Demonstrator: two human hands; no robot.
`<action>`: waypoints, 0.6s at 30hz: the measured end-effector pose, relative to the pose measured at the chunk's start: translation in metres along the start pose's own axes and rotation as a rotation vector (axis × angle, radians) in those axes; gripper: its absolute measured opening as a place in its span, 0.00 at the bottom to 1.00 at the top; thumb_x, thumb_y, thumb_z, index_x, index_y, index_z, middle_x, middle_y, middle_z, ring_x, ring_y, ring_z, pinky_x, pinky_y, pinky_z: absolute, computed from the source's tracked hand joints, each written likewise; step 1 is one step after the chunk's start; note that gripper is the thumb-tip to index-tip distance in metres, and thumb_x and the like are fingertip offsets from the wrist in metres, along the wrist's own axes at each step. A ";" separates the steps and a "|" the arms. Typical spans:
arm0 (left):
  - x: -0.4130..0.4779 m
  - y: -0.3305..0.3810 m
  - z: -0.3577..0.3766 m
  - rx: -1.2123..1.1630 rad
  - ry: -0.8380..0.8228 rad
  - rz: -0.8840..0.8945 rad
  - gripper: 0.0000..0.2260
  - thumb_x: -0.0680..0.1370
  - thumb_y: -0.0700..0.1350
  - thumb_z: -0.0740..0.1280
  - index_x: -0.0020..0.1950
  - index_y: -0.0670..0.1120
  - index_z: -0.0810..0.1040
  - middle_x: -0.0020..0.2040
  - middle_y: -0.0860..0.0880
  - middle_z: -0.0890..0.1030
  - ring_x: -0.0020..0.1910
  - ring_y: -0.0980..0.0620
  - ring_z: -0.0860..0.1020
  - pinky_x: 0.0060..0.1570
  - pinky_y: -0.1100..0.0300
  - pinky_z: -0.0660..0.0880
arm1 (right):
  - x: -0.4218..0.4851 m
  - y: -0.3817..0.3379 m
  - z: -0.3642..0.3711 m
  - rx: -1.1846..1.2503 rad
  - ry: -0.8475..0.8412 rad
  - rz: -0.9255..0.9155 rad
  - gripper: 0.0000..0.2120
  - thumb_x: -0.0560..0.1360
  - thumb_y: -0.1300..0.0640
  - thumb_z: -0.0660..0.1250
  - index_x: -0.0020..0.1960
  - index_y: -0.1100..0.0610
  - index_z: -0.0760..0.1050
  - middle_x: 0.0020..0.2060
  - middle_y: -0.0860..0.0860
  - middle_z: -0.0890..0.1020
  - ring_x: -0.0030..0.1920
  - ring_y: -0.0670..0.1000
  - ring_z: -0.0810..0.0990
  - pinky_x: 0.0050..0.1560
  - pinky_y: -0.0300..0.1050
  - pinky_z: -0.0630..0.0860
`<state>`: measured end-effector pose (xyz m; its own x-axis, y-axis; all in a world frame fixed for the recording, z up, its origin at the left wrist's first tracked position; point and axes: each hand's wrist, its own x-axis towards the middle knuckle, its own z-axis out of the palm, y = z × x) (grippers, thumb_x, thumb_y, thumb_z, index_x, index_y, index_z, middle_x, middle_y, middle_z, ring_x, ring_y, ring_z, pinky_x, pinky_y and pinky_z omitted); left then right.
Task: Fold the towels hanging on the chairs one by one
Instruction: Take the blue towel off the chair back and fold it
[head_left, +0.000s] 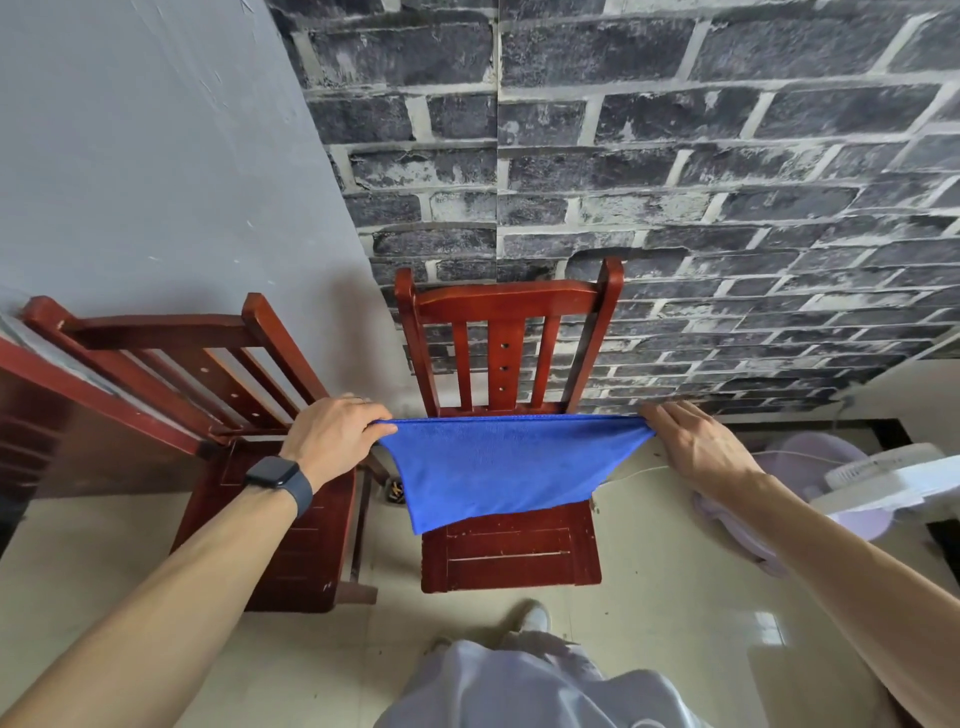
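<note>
Seen from the head camera, a blue towel (509, 467) is stretched out flat between two hands in front of a red wooden chair (509, 301). The left hand (332, 436) has its fingers curled over the towel's upper left corner and pinches it. The right hand (696, 447) pinches the upper right corner at the fingertips, with the fingers lying longer and less curled. The top edge runs taut and nearly level between the two grips, just below the chair's back slats. The cloth hangs down from there, narrowing a little, and its lower edge lies across the seat in this view; whether it touches the seat cannot be told. A dark watch (278, 475) sits on the left wrist. A second chair (306, 551) of the same wood stands just beside the first on the left, turned at an angle, with its back leaning toward a red wooden edge at the frame's left side. Behind the chairs the wall is grey (145, 156) on the left and dark painted brick (675, 156) on the right. A pale lilac fan (883, 483) stands on the light tiled floor (675, 597) to the right, under the right forearm. At the bottom show pale clothing (519, 686) and one light shoe (535, 618).
</note>
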<state>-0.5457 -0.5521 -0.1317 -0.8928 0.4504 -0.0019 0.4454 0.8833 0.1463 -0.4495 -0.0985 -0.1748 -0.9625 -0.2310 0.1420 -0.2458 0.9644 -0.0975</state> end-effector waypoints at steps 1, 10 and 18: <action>0.002 -0.001 0.003 0.033 -0.030 0.002 0.11 0.80 0.56 0.65 0.51 0.53 0.83 0.45 0.53 0.84 0.50 0.49 0.80 0.39 0.57 0.71 | 0.001 -0.001 0.002 0.007 -0.016 0.015 0.20 0.70 0.64 0.54 0.56 0.64 0.78 0.41 0.57 0.80 0.42 0.60 0.81 0.39 0.48 0.80; 0.050 -0.007 0.044 0.297 -0.125 0.014 0.14 0.80 0.59 0.63 0.45 0.53 0.82 0.39 0.53 0.83 0.43 0.49 0.81 0.41 0.56 0.76 | 0.041 0.013 0.038 0.078 -0.176 0.275 0.06 0.77 0.61 0.64 0.52 0.59 0.77 0.43 0.58 0.82 0.45 0.64 0.80 0.40 0.53 0.79; 0.050 -0.021 0.103 0.308 0.089 0.168 0.08 0.77 0.46 0.67 0.42 0.46 0.83 0.37 0.47 0.83 0.37 0.43 0.79 0.37 0.53 0.72 | 0.043 0.024 0.095 0.084 -0.050 0.193 0.11 0.72 0.69 0.72 0.54 0.61 0.80 0.45 0.58 0.83 0.47 0.64 0.80 0.44 0.55 0.81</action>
<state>-0.5927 -0.5346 -0.2372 -0.8018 0.5915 0.0852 0.5736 0.8018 -0.1678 -0.5077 -0.0973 -0.2644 -0.9966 -0.0513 0.0639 -0.0632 0.9777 -0.2001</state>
